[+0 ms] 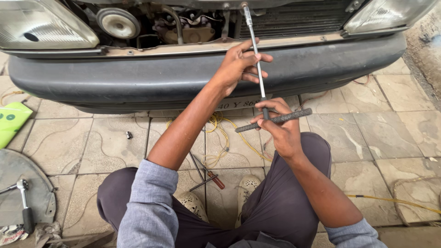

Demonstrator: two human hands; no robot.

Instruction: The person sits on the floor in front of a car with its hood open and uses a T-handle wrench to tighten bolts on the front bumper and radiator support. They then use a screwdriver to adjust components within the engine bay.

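Note:
I squat in front of a car with its grille off. A long T-handle socket wrench [255, 55] runs from my hands up to the top of the car's front [244, 6]. My left hand [239, 64] wraps loosely around the middle of the steel shaft, in front of the dark bumper [138, 80]. My right hand [278, 126] grips the shaft's lower end where the ribbed crossbar [294, 116] sits. The wrench's socket end is at a bolt point above the radiator [294, 18].
Yellow wire [220, 133] and a screwdriver [209, 173] lie on the paving between my knees. A small socket [129, 135] lies at left. A ratchet [24, 202] rests on a grey round panel [27, 183]. A green object [11, 120] is at far left. Headlights [41, 25] flank the open front.

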